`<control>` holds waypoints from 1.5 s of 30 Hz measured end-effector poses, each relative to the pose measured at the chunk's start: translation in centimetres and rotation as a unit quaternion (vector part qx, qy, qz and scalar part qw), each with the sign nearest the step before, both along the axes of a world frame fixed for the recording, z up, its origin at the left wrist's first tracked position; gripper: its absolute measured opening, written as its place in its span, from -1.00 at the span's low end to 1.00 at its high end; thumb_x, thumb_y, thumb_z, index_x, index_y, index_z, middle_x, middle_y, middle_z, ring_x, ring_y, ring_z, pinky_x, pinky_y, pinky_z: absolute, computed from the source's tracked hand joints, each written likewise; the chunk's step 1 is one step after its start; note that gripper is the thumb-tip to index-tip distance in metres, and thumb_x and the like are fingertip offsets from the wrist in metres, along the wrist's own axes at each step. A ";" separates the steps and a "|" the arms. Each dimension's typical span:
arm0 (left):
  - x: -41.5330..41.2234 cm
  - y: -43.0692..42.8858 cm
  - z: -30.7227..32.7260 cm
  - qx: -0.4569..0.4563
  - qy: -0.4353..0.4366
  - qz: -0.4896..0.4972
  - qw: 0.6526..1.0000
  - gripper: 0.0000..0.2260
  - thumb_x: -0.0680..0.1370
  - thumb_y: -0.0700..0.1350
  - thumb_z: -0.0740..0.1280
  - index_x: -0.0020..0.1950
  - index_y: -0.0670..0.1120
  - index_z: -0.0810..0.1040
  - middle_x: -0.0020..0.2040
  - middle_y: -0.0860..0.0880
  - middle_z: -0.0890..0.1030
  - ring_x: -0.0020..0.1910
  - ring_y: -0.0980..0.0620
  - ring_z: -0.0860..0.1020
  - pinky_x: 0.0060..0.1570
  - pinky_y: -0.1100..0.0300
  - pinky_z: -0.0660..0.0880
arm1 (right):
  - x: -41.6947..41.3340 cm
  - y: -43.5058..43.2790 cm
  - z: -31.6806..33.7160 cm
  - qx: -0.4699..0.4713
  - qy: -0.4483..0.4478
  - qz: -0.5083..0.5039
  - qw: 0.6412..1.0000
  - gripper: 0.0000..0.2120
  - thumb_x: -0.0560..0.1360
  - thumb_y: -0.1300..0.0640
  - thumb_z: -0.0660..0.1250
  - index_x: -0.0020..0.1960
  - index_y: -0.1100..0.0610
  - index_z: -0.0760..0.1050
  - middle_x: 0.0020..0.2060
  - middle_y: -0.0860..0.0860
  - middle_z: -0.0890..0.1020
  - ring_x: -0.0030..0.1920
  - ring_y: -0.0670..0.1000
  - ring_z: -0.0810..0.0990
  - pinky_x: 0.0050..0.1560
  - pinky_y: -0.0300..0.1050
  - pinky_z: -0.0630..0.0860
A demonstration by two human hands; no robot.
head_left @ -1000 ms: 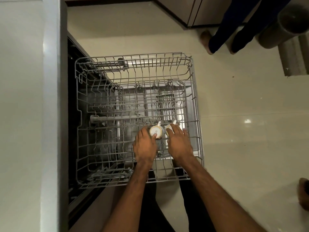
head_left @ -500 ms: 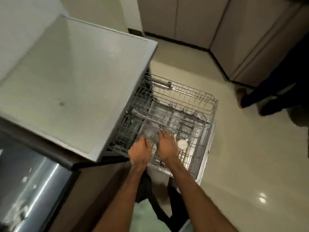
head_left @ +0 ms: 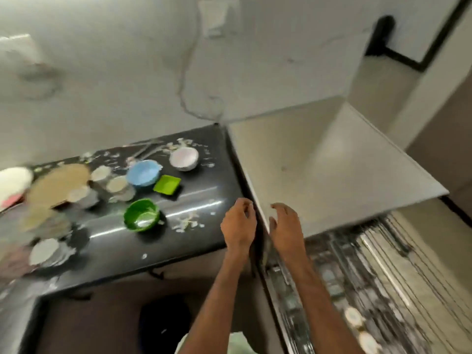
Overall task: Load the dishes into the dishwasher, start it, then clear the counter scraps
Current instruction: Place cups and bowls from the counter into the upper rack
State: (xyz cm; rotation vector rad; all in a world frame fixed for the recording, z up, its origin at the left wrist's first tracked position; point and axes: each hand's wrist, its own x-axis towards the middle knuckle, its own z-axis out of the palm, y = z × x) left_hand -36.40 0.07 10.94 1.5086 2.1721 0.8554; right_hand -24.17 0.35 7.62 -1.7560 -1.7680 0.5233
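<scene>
The fingers (head_left: 244,203) of the left hand (head_left: 238,224) are loosely curled and hold nothing. The fingers (head_left: 280,207) of the right hand (head_left: 286,227) are also loosely curled, a little spread, and empty. The two hands are close side by side in the air. The left one is over the right end of the dark counter (head_left: 204,198), the right one over the near corner of the pale dishwasher top (head_left: 332,169).

Just left of the left hand lies a small heap of pale scraps (head_left: 187,223) on the counter. Further left stands a green bowl (head_left: 141,214). Behind it are a green square dish (head_left: 167,184), a blue bowl (head_left: 144,172) and a white bowl (head_left: 184,158), with more scraps around them. Steel cups (head_left: 118,186) and a tan plate (head_left: 58,186) are further left and blurred.

Below and right of the right hand, the wire rack (head_left: 383,267) of the dishwasher stands pulled out. Two small white cups (head_left: 353,316) sit upside down in its near part, well apart from both hands.
</scene>
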 end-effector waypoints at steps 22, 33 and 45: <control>-43.1 -0.8 1.7 0.026 -0.043 0.342 0.938 -0.80 0.61 -0.02 0.27 0.13 -0.07 0.59 0.06 -0.11 0.67 0.08 -0.16 0.61 -0.06 0.07 0.44 | -44.8 4.8 4.5 -0.041 -0.043 0.362 0.930 -0.52 0.54 0.13 0.38 0.43 0.15 0.38 0.37 0.09 0.45 0.39 0.09 0.38 0.44 -0.03 0.30; -51.3 -6.1 -0.3 0.036 -0.132 0.339 0.931 -0.95 0.54 0.00 0.34 -0.11 0.07 0.54 -0.18 0.08 0.70 -0.20 0.03 0.67 -0.09 -0.01 0.60 | -53.1 0.5 0.9 -0.207 0.035 0.542 0.814 -0.25 0.20 -0.03 0.62 0.33 -0.03 0.42 0.23 -0.13 0.58 0.23 -0.13 0.55 0.24 0.02 0.53; -51.7 -7.6 0.7 0.125 -0.215 0.347 0.904 -0.96 0.59 -0.19 0.35 -0.02 -0.10 0.60 -0.24 -0.01 0.70 -0.32 0.04 0.67 -0.36 0.20 0.55 | -52.1 -0.2 -0.9 -0.192 0.107 0.460 0.860 -0.41 0.24 -0.15 0.54 0.21 -0.18 0.41 0.10 -0.25 0.58 0.10 -0.21 0.55 0.09 -0.04 0.56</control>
